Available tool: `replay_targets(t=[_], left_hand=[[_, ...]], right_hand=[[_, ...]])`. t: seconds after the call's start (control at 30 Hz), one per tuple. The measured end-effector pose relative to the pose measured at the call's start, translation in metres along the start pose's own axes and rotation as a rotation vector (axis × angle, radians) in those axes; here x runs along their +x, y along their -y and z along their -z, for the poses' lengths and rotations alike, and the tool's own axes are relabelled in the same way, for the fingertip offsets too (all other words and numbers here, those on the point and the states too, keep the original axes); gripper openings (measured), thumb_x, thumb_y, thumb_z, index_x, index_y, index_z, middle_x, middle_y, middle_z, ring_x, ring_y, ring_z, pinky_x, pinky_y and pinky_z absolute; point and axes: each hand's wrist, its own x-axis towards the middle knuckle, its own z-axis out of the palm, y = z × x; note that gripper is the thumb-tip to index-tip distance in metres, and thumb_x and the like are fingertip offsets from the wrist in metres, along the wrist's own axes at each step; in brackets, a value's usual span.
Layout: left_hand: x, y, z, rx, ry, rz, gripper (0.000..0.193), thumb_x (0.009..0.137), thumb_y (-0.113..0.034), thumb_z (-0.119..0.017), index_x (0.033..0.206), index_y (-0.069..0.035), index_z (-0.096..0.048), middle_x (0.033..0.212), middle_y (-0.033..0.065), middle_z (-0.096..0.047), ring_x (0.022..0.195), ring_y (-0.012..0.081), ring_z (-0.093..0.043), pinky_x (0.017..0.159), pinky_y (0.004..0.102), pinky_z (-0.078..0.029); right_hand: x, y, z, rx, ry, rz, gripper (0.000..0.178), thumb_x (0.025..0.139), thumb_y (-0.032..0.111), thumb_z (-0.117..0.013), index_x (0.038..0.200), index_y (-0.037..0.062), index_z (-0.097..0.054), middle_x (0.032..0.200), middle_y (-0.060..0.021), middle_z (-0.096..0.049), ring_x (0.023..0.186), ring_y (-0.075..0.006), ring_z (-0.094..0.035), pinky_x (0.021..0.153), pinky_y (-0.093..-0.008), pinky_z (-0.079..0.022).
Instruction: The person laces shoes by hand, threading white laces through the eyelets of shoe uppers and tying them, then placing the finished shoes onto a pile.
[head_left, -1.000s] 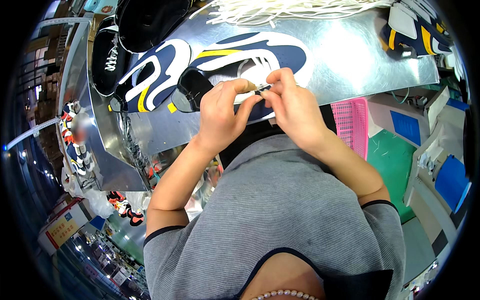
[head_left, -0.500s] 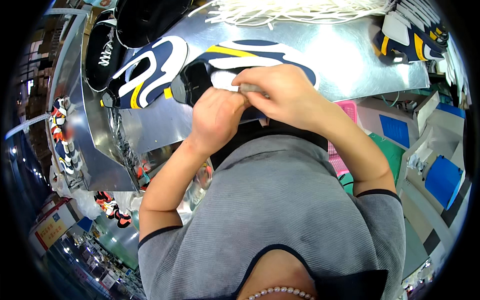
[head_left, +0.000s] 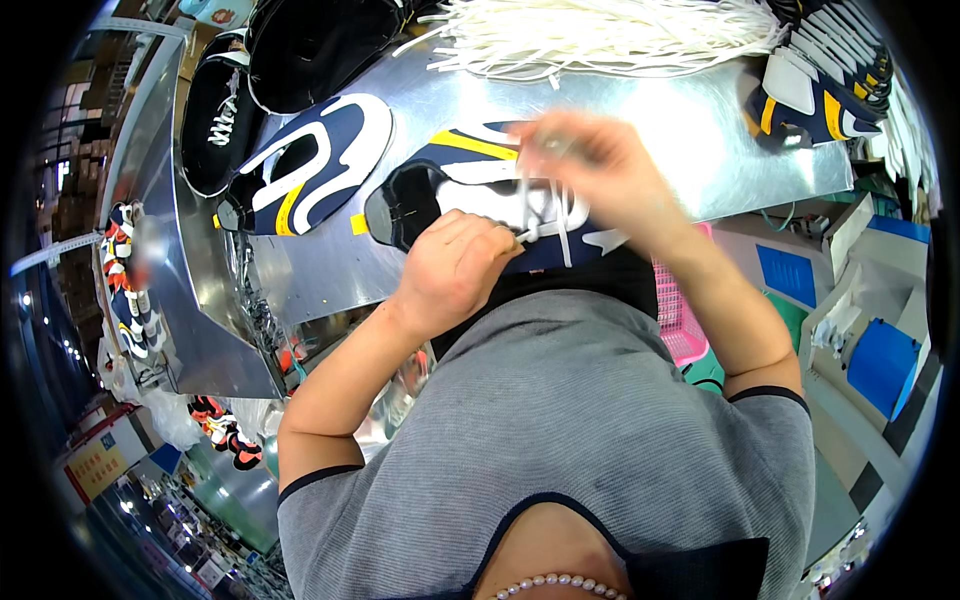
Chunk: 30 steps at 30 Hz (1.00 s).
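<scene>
A navy, white and yellow shoe upper (head_left: 465, 150) lies before me on the metal table, its black-lined opening to the left. At its near edge my left hand (head_left: 460, 265) is closed, fingertips pinching the upper beside the lace holes. White shoelace (head_left: 535, 215) runs across the white tongue and rises toward my right hand (head_left: 610, 175). That hand is raised over the upper, blurred by motion, with its fingers curled round a small grey object (head_left: 575, 150) whose kind is too smeared to tell. A matching upper (head_left: 330, 160) lies to the left.
A pile of white laces (head_left: 600, 40) spreads along the table's far side. Stacked uppers (head_left: 825, 95) stand at the far right, black ones (head_left: 215, 125) at the far left. Below the table's right edge (head_left: 770, 200) is a pink basket (head_left: 680, 330).
My right hand has lifted away from my left and moved right, drawing lace up from the upper. The left hand stays at the near edge. The whole view has shifted slightly.
</scene>
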Motion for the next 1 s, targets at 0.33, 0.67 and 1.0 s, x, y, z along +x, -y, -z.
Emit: replay_targets(t=[0.33, 0.67, 1.0], left_hand=[[0.016, -0.004, 0.006, -0.359, -0.192, 0.847, 0.068, 0.083, -0.027, -0.08, 0.133, 0.0, -0.042, 0.087, 0.0129, -0.067, 0.071, 0.0193, -0.065, 0.067, 0.0319, -0.051], [0.016, -0.005, -0.006, -0.148, -0.265, 0.781, 0.045, 0.083, -0.006, -0.078, 0.121, 0.002, -0.054, 0.109, 0.0112, -0.068, 0.094, 0.0114, -0.065, 0.083, 0.0256, -0.052], [0.016, -0.008, -0.009, -0.099, -0.284, 0.735, 0.046, 0.084, -0.002, -0.075, 0.124, 0.002, -0.052, 0.109, 0.0123, -0.068, 0.095, 0.0142, -0.067, 0.084, 0.0277, -0.053]], right_hand=[[0.004, -0.02, -0.006, -0.188, -0.008, -0.067, 0.011, 0.086, 0.01, -0.072, 0.095, 0.0027, -0.07, 0.084, -0.0018, -0.067, 0.076, -0.0092, -0.06, 0.07, -0.0258, -0.048], [-0.019, -0.01, -0.011, -0.355, -0.11, 0.07, 0.021, 0.091, 0.011, -0.067, 0.109, 0.0027, -0.061, 0.087, -0.0104, -0.067, 0.076, -0.023, -0.067, 0.067, -0.0317, -0.051], [-0.031, -0.01, -0.01, -0.796, -0.058, 0.274, 0.017, 0.089, 0.015, -0.069, 0.095, 0.0049, -0.057, 0.078, -0.0099, -0.069, 0.07, -0.0297, -0.068, 0.061, -0.0388, -0.051]])
